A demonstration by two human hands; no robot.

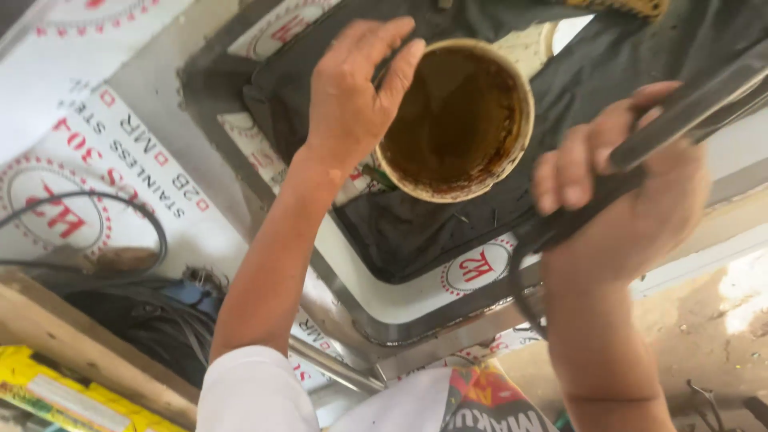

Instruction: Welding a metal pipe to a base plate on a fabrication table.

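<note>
Left hand (352,88) grips one tub (454,120); right hand (632,192) one tool (680,112).

Daylight, fairly bright; blown-out glare patch on the floor (740,300) at right edge. Soft shadows at lower left. Slight motion blur on the right hand (632,200); edges soft.

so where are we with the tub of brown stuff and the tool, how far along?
Done: round tub stands open in the black-lined steel sink, thick brown contents exposed, smears up its rim. In hand: left hand grips the tub's rim; right hand is closed around a long dark metal tool, held beside the tub, apart from it. Left: tool not yet in the contents; its working end is out of view.
</note>
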